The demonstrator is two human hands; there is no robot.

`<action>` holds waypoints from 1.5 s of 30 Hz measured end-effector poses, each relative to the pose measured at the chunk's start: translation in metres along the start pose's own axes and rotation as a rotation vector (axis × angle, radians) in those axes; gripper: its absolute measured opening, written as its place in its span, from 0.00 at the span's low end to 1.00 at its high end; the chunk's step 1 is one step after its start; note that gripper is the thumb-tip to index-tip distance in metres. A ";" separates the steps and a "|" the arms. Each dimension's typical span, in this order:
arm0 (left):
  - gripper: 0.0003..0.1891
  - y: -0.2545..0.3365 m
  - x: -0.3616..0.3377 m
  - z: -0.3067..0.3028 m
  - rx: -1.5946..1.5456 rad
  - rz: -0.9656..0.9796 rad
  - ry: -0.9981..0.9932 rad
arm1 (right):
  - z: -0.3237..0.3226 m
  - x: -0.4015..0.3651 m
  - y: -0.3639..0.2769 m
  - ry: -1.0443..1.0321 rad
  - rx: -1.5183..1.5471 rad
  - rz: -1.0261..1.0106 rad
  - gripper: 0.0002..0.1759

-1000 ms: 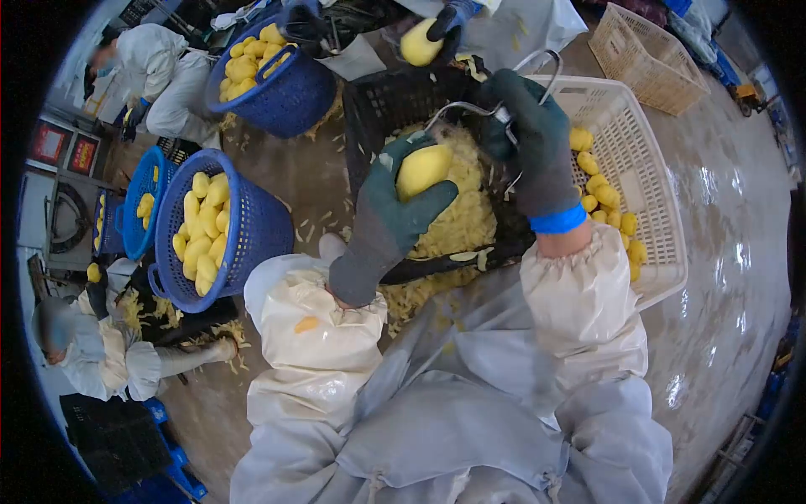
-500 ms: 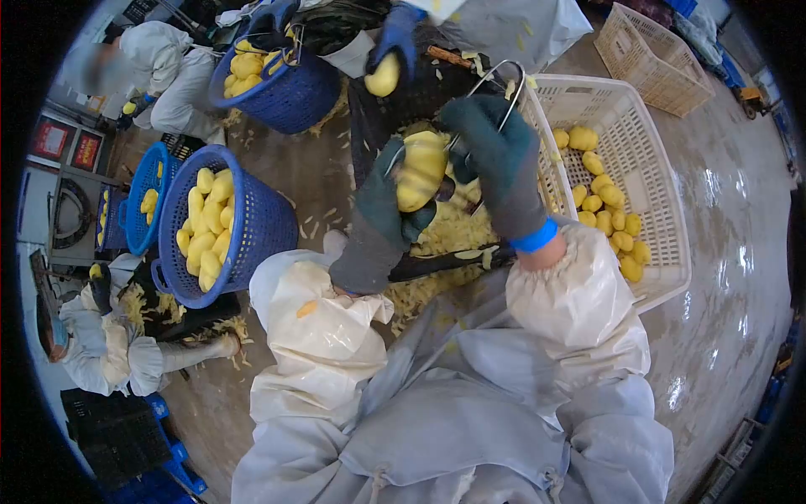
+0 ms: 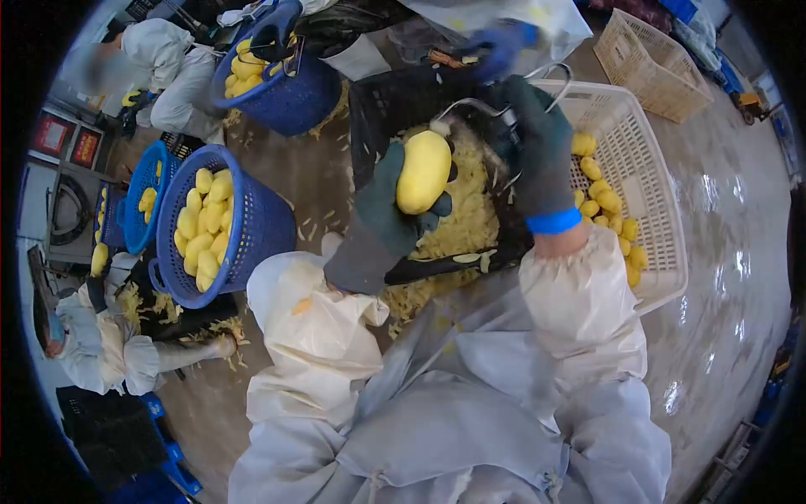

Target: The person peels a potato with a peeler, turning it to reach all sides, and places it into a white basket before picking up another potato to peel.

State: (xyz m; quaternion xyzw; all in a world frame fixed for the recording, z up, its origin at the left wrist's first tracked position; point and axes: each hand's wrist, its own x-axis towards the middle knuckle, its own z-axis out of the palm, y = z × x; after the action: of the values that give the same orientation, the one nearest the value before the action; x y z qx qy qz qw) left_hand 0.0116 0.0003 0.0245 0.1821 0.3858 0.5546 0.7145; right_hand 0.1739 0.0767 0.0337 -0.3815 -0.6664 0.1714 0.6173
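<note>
My left hand (image 3: 388,195), in a dark green glove, is wrapped round a large peeled potato (image 3: 423,172), smooth and yellow, held over a black crate (image 3: 369,109) of peelings (image 3: 470,202). My right hand (image 3: 537,143), gloved alike with a blue band at the wrist, is closed on a metal peeler (image 3: 478,105) with a bent wire frame. Peeler and potato are apart. Motion blurs the peeler's head, and the back of the glove hides most of my right fingers.
Right of the crate stands a white crate (image 3: 663,193) with several potatoes. Blue baskets (image 3: 273,223) of peeled potatoes are at the left. A co-worker's blue-gloved hand (image 3: 499,50) is just beyond my right hand. Other people sit at the left.
My right hand has moved right, taking the peeler off the potato. The potato in my left hand shows more plainly. The co-worker's hand has moved right, without the potato it held.
</note>
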 end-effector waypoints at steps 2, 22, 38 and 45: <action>0.27 -0.004 0.000 -0.003 -0.052 -0.029 0.108 | 0.007 -0.012 -0.022 -0.147 0.487 0.503 0.09; 0.28 -0.002 -0.004 -0.001 -0.135 -0.090 0.172 | 0.013 -0.016 -0.019 -0.164 0.501 0.597 0.09; 0.29 -0.011 -0.001 -0.013 0.475 0.258 0.160 | -0.007 0.009 -0.029 -0.201 0.614 0.811 0.11; 0.24 0.002 -0.004 -0.002 0.471 0.442 0.014 | -0.001 0.002 0.026 0.057 0.566 0.854 0.14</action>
State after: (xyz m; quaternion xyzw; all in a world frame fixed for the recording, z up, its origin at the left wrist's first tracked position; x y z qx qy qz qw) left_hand 0.0088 -0.0028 0.0260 0.4179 0.4596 0.5931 0.5122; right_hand 0.1823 0.0950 0.0166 -0.4423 -0.3612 0.5715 0.5893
